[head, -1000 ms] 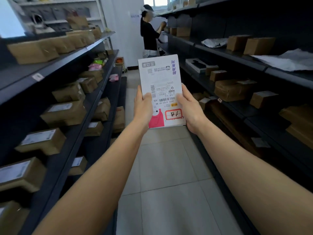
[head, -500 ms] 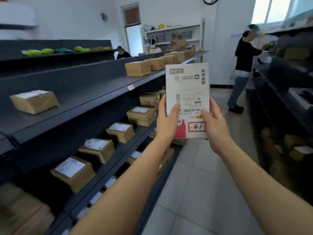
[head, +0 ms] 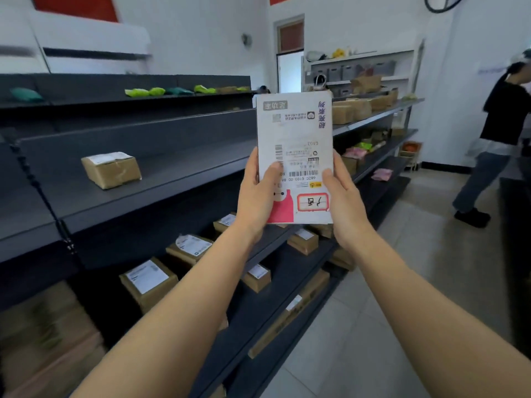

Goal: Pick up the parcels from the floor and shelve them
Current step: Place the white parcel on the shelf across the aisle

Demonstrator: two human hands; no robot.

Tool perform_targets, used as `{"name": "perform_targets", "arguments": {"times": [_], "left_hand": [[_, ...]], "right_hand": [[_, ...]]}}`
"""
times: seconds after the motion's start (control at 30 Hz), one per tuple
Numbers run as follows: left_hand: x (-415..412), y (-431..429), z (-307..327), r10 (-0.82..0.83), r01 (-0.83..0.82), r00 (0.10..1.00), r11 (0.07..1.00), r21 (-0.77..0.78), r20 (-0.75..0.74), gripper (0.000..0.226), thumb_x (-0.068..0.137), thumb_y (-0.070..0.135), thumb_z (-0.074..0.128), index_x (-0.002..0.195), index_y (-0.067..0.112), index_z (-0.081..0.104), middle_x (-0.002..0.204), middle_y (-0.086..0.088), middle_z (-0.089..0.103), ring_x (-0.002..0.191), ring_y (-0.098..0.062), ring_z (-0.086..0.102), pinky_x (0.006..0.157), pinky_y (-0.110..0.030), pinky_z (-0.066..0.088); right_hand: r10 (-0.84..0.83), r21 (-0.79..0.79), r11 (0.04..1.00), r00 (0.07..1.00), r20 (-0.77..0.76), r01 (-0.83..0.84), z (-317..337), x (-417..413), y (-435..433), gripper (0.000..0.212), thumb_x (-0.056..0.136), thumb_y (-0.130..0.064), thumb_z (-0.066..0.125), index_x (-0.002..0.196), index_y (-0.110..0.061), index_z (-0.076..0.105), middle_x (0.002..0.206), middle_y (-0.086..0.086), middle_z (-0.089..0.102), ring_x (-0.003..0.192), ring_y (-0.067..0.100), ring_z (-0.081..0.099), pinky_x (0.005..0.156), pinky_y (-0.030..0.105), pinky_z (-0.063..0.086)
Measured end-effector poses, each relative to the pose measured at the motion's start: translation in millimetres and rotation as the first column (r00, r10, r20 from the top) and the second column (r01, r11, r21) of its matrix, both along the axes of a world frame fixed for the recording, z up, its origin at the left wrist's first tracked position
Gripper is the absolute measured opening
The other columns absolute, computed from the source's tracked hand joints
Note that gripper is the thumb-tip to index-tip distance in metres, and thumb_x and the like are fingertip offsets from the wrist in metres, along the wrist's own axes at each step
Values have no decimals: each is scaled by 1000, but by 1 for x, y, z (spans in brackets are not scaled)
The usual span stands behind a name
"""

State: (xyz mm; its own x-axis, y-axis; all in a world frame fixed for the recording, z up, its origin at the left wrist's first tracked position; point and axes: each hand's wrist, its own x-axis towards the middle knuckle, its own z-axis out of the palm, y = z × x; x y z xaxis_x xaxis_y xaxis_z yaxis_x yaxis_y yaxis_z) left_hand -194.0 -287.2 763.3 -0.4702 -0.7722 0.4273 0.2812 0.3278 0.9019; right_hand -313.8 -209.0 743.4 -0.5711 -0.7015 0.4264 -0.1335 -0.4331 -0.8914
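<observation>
Parcel pickup depot / courier storeroom. Long dark metal shelving (head: 161, 179) fills left of frame, tiers dotted with taped cardboard boxes (head: 111, 169) carrying white shipping labels. More boxes (head: 349, 110) upper right, plus poly mailers (head: 156, 91) on the top tier. White rack (head: 362, 67) with grey bins at back wall. Tiled floor (head: 402, 282) aisle at right, another person (head: 498, 133) working the opposite shelves.

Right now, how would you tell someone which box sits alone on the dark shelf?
Start at the long dark shelving unit on the left. On its wide shelf at chest height sits one brown cardboard box with a white label on top. Nothing sits near it, while the shelves below hold several boxes.
</observation>
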Motion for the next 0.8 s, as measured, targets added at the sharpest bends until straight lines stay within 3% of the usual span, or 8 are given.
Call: {"name": "perform_targets", "arguments": {"times": [0.07, 0.27, 0.5, 0.6, 0.67, 0.73, 0.8], "left_hand": [[-5, -21, 7, 18, -18, 1000, 1000, -13, -11, 30, 102, 20, 48, 127, 36, 49, 124, 3, 69, 104, -17, 71, 91, -42, 58], [-24, -96, 37, 0, 1, 1000, 998, 68, -2, 22, 102, 23, 49, 123, 28, 49, 115, 3, 71, 89, -14, 75, 68, -27, 60], [-41, -158, 62, 108, -106, 994, 993, 58, -28, 31, 99, 26, 49, 131, 27, 46, 122, 0, 69, 98, -20, 74, 86, -45, 60], [-46, -175, 68, 187, -188, 980, 982, -5, -66, 26, 101, 22, 48, 126, 30, 48, 124, 3, 68, 101, -15, 72, 85, -37, 60], [-52, -183, 70, 241, -246, 966, 969, -37, -96, 24, 101, 20, 47, 120, 34, 48, 125, 6, 67, 104, -13, 70, 87, -34, 58], [-59, -190, 72, 300, -308, 947, 949, -59, -115, 26, 101, 21, 48, 123, 34, 49, 126, 8, 67, 106, -11, 69, 90, -34, 57], [-67, -199, 75, 367, -377, 922, 923, -81, -123, 31, 101, 21, 48, 131, 29, 48, 127, 9, 66, 107, -10, 68, 91, -34, 57]], "right_hand": [[41, -11, 999, 998, -38, -41, 10, -8, -23, 38, 104, -22, 40, 127, -52, 48, 115, -20, 68, 101, 7, 71, 77, 26, 59], [100, -12, 995, 995, -12, -101, 35, -36, -102, 31, 102, -28, 45, 133, -31, 43, 120, -2, 68, 97, 12, 72, 78, 31, 58], [178, -24, 983, 983, -52, -180, 62, -55, -178, 16, 101, -33, 46, 116, -39, 50, 118, 0, 70, 99, 17, 73, 87, 41, 59], [215, -64, 973, 972, -93, -222, 70, -62, -207, 24, 101, -36, 45, 125, -36, 47, 121, -2, 69, 103, 16, 72, 85, 38, 59], [254, -96, 959, 960, -117, -266, 74, -69, -223, 17, 102, -36, 44, 117, -42, 48, 117, -5, 69, 101, 12, 72, 81, 34, 59], [297, -118, 942, 945, -135, -313, 78, -77, -239, 16, 102, -35, 43, 113, -45, 48, 116, -7, 69, 101, 10, 71, 80, 31, 58], [337, -145, 923, 930, -150, -358, 82, -87, -254, 22, 102, -35, 43, 123, -38, 49, 122, -3, 68, 107, 13, 70, 85, 34, 58]]}}
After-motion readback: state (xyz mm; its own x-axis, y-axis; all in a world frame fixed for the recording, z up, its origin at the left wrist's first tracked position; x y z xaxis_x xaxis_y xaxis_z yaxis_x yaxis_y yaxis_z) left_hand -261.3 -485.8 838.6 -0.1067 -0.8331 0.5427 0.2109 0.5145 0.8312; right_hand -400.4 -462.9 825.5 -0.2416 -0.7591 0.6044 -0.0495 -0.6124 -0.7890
